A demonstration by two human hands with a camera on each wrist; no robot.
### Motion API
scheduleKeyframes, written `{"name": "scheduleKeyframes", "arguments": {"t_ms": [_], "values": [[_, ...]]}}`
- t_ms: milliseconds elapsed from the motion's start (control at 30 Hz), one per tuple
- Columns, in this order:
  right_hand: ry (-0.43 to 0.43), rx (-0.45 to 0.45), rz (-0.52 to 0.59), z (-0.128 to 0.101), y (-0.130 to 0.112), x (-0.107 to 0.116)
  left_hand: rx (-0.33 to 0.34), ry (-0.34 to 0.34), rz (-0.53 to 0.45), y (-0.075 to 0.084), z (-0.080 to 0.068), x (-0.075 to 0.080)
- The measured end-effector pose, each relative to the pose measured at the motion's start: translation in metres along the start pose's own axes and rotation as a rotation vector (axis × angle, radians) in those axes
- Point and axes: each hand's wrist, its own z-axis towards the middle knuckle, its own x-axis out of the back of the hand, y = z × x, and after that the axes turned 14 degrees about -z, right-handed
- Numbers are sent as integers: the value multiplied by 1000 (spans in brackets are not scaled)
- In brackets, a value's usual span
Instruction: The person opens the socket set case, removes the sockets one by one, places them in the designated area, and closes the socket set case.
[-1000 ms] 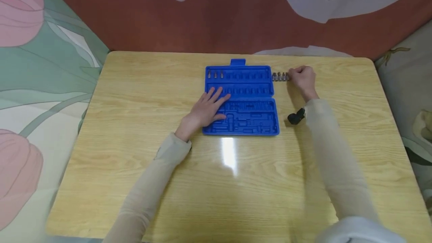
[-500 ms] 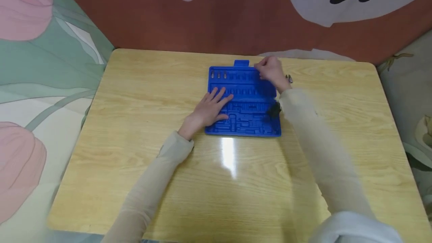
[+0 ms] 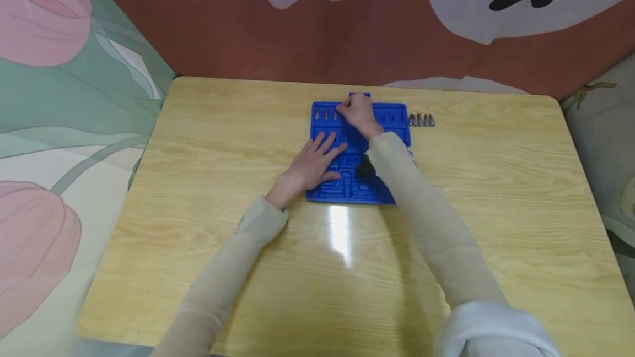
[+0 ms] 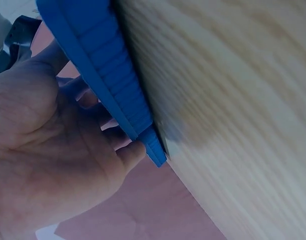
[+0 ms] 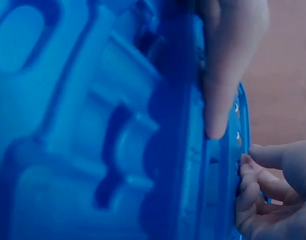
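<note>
A person's two sleeved arms reach away across a pale wooden table (image 3: 208,142) toward a blue tool tray (image 3: 394,114) lying flat near its far middle, long rows of slots running left to right. Nearest the body, the left hand (image 3: 310,161) lies spread with straight fingers, palm down, on the tray's left half; the left wrist view shows the palm against the tray's ribbed blue edge (image 4: 113,85). A small black object (image 3: 365,168) sits at the right wrist, over the tray's lower compartments, likely a worn camera.

Farther out, the right hand (image 3: 356,112) has its fingers curled at the tray's top row, just right of three small metal bits (image 3: 325,114) already seated in the left end of that row. The right wrist view shows fingertips (image 5: 252,165) bunched at the slotted rim, as if pinching something small, but what they hold cannot be made out.

Beyond the tray's right edge, apart from both hands, a short line of loose bits (image 3: 421,120) lies on the table, in line with the top row; the right hand is the nearer of the two to them. A red patterned backdrop (image 3: 248,43) rises behind.
</note>
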Motion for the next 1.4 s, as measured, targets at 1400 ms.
{"name": "scheduleKeyframes", "arguments": {"t_ms": [1400], "values": [[-135, -184, 503, -3, 10, 10, -67, 56, -11, -3, -2, -3]]}}
